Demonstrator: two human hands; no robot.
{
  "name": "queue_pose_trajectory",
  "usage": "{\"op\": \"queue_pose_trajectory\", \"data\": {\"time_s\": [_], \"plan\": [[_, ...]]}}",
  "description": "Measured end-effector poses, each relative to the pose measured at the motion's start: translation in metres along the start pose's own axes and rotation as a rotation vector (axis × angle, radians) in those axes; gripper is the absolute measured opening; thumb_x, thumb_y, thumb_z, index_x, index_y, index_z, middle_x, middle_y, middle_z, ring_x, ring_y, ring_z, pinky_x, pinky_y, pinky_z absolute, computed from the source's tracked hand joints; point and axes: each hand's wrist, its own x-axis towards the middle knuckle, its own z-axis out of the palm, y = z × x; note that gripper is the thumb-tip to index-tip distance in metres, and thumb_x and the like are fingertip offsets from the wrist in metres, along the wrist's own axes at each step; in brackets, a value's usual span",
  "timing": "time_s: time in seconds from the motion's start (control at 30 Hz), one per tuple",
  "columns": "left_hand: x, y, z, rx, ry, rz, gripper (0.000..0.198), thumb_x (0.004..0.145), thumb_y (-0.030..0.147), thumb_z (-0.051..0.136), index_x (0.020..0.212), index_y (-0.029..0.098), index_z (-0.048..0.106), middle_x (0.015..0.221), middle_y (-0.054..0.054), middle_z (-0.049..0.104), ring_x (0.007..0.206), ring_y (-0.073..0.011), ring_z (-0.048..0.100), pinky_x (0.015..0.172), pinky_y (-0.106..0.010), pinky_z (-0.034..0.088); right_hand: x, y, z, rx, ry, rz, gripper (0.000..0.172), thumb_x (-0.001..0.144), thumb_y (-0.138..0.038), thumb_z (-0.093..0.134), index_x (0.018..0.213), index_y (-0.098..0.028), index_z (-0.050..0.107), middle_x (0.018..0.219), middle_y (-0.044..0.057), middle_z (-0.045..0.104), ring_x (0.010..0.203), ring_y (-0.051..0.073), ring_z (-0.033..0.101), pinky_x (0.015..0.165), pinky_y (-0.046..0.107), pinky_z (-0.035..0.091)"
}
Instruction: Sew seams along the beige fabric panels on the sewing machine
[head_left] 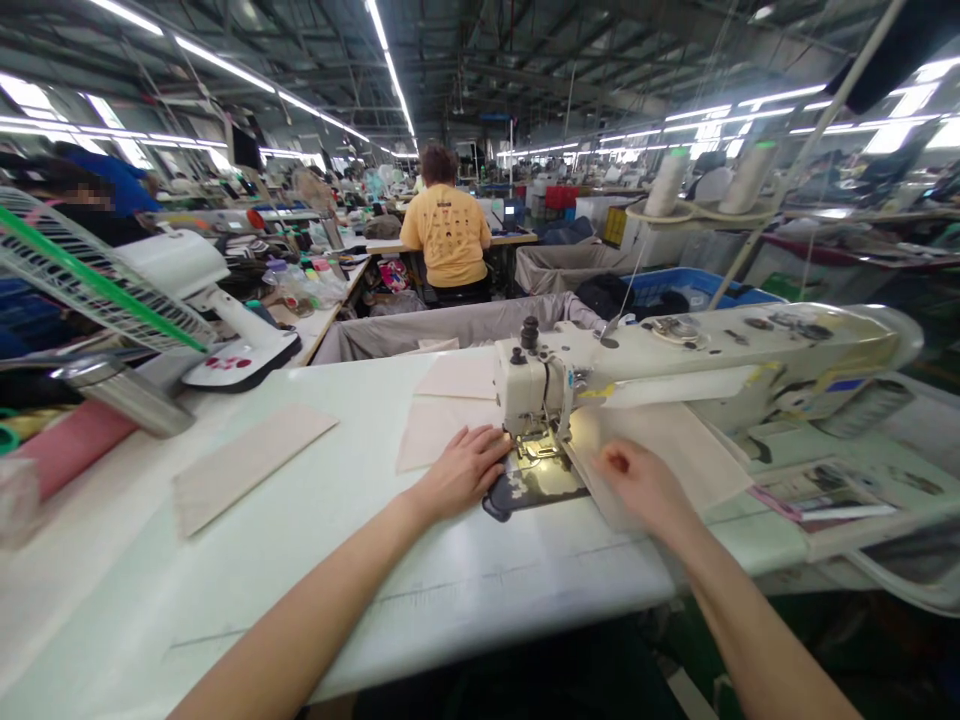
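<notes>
My left hand (465, 472) lies flat on a beige fabric piece (442, 432), with its fingertips just left of the presser foot of a white industrial sewing machine (536, 390). A lit black needle plate area (532, 482) shows beneath the machine head. My right hand (645, 490), slightly blurred, rests on a second beige fabric panel (656, 455) to the right of the needle. Its fingers are curled and partly hide the cloth. Another beige panel (251, 467) lies on the white work table (375, 600) to my left.
A white table fan (172, 285) and a metal cylinder (124, 395) stand at the table's left. Thread cones (667, 182) rise behind the machine. A grey fabric bin (450, 330) and blue crate (697, 290) lie beyond, and a co-worker in a yellow shirt (448, 235) sits further on.
</notes>
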Motion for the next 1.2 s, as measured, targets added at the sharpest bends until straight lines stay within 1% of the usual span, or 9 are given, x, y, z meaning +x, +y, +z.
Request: {"op": "queue_pose_trajectory", "data": {"time_s": [0.13,0.37,0.53,0.6,0.7,0.83,1.0,1.1,1.2], "plan": [[0.007,-0.008,0.000,-0.013,-0.011,0.021,0.040,0.104,0.031,0.041,0.142,0.027,0.052,0.146,-0.010,0.052,0.137,-0.0277,0.045,0.116,-0.054,0.032,0.005,0.003,-0.022,0.267,-0.074,0.079,0.037,0.078,-0.058,0.055,0.065,-0.023,0.050,0.056,-0.003,0.049,0.053,0.016,0.048,0.052,0.027,0.035],[0.034,-0.023,-0.007,0.059,0.041,-0.123,0.037,0.101,0.035,0.049,0.136,0.022,0.055,0.145,-0.013,0.053,0.135,-0.0331,0.047,0.111,-0.063,0.034,-0.037,-0.024,-0.056,-0.217,0.258,-0.157,0.033,0.091,-0.052,0.047,0.071,-0.026,0.053,0.063,0.001,0.058,0.058,0.020,0.057,0.054,0.030,0.037],[-0.010,0.035,-0.008,0.097,0.142,-0.165,0.027,0.098,0.022,0.049,0.121,0.015,0.061,0.114,-0.016,0.068,0.116,-0.0297,0.063,0.103,-0.048,0.048,-0.084,-0.044,-0.037,-0.089,-0.027,-0.356,0.026,0.093,-0.041,0.054,0.071,-0.027,0.051,0.059,-0.003,0.056,0.048,0.016,0.053,0.047,0.027,0.039],[-0.035,0.063,-0.004,0.055,0.270,0.107,0.039,0.099,0.026,0.048,0.136,0.014,0.050,0.129,-0.018,0.063,0.129,-0.0293,0.055,0.111,-0.048,0.043,-0.097,-0.055,-0.013,-0.006,-0.167,-0.360,0.020,0.092,-0.031,0.056,0.072,-0.026,0.052,0.063,-0.003,0.059,0.053,0.015,0.057,0.051,0.024,0.043],[-0.062,0.083,-0.001,-0.030,0.221,0.389,0.049,0.100,0.020,0.044,0.148,0.012,0.035,0.131,-0.015,0.064,0.134,-0.0234,0.052,0.123,-0.050,0.026,-0.106,-0.069,0.021,0.070,-0.342,-0.310,0.017,0.089,-0.021,0.058,0.073,-0.024,0.053,0.069,-0.003,0.065,0.063,0.015,0.063,0.061,0.023,0.049],[-0.083,0.068,-0.008,-0.012,0.132,0.418,0.029,0.104,0.015,0.039,0.128,0.013,0.056,0.110,-0.010,0.073,0.113,-0.0201,0.066,0.117,-0.044,0.038,-0.106,-0.059,0.032,0.155,-0.338,-0.373,0.020,0.097,-0.038,0.054,0.093,-0.021,0.062,0.087,0.004,0.071,0.078,0.018,0.069,0.071,0.026,0.054],[-0.120,0.042,-0.027,0.064,0.069,0.346,0.037,0.105,0.017,0.034,0.137,0.015,0.053,0.119,-0.015,0.069,0.118,-0.0256,0.063,0.096,-0.039,0.056,-0.116,-0.014,0.022,-0.017,-0.480,-0.854,0.097,0.071,-0.043,0.084,0.152,-0.018,0.037,0.153,0.018,0.045,0.141,0.033,0.043,0.115,0.043,0.038],[-0.134,0.041,-0.038,0.085,-0.022,0.286,0.042,0.103,0.016,0.036,0.142,0.017,0.050,0.124,-0.016,0.067,0.119,-0.0283,0.062,0.099,-0.043,0.054,-0.120,-0.002,0.027,-0.107,-0.529,-0.906,0.085,0.077,-0.012,0.071,0.153,-0.023,0.037,0.156,0.011,0.043,0.147,0.028,0.034,0.123,0.045,0.026],[-0.134,0.048,-0.050,-0.010,-0.118,0.258,0.048,0.099,0.014,0.041,0.147,0.019,0.047,0.125,-0.015,0.067,0.118,-0.0289,0.062,0.107,-0.048,0.048,-0.110,-0.005,0.033,0.093,-0.540,-0.772,0.062,0.081,0.000,0.052,0.139,-0.023,0.057,0.146,0.008,0.056,0.140,0.022,0.046,0.119,0.042,0.033]]}}
